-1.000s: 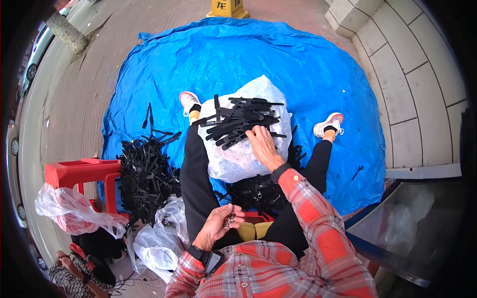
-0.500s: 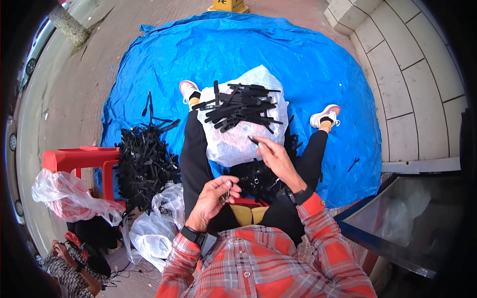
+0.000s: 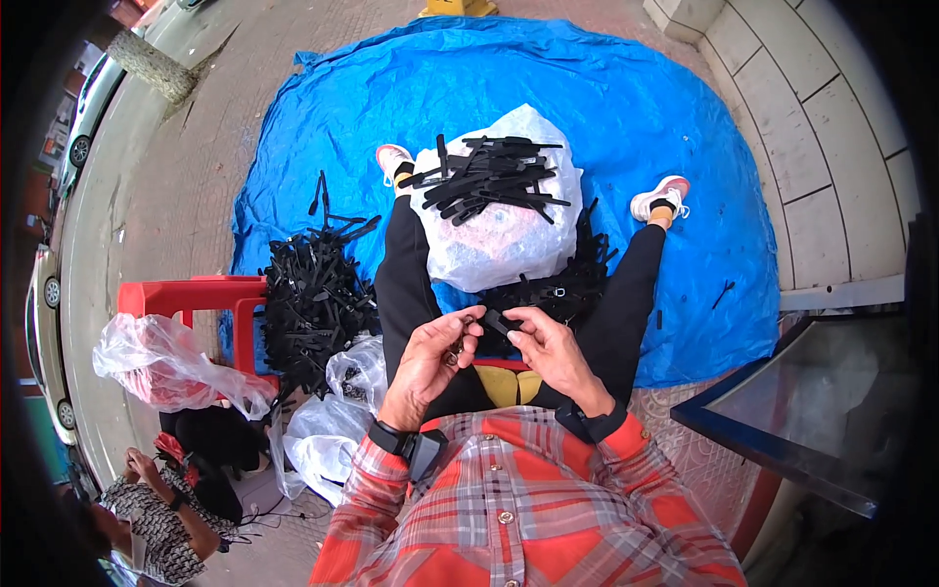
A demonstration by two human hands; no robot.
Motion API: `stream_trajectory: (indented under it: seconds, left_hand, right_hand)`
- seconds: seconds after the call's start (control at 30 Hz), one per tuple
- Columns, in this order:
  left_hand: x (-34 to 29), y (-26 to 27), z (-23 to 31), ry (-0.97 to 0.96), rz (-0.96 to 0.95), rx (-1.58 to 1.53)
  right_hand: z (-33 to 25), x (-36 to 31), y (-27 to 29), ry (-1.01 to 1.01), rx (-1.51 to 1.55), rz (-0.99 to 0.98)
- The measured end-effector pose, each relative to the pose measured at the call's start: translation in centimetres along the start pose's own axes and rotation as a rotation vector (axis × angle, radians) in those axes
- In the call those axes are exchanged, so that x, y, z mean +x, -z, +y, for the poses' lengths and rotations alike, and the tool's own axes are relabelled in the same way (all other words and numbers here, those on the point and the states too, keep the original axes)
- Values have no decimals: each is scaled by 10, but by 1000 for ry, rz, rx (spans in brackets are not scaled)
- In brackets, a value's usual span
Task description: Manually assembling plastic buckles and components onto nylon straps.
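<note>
My left hand [image 3: 430, 354] is closed around small metal rings or buckles [image 3: 451, 357], whose exact kind is too small to make out. My right hand [image 3: 556, 354] pinches a short black strap [image 3: 500, 322] close to the left fingertips, above my lap. Ahead of both hands, a stuffed white plastic sack [image 3: 499, 256] sits between my legs. Many black straps lie across its top in a loose pile [image 3: 494, 179]. Between my thighs and the sack is another heap of straps with buckles [image 3: 562, 291], partly behind my hands.
A blue tarp [image 3: 411, 88] spreads under everything. To the left stand a large black strap heap [image 3: 315, 303], a red stool [image 3: 196, 293] and clear plastic bags [image 3: 328, 435]. Another person [image 3: 161, 504] sits at lower left. A dark-framed glass panel [image 3: 782, 391] stands at right.
My right hand has drawn back from the sack toward my left hand, bringing the black strap. The hands are now nearly touching. The whole view has shifted slightly.
</note>
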State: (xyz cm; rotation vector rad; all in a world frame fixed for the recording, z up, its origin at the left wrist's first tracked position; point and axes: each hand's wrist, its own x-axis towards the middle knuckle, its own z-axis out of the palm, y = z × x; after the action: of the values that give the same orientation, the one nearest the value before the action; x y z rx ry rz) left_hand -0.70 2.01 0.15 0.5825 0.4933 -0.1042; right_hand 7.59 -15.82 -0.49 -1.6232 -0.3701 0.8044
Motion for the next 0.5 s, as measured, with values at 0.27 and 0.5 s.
stream_trajectory:
  seconds: [0.27, 0.5]
  left_hand:
    - [-7, 10, -5, -54, -8, 119]
    - [-10, 16, -1, -57, -46, 230]
  right_hand:
    - [-21, -13, -16, -67, 0, -89]
    - [-20, -4, -7, -175, 287, -284]
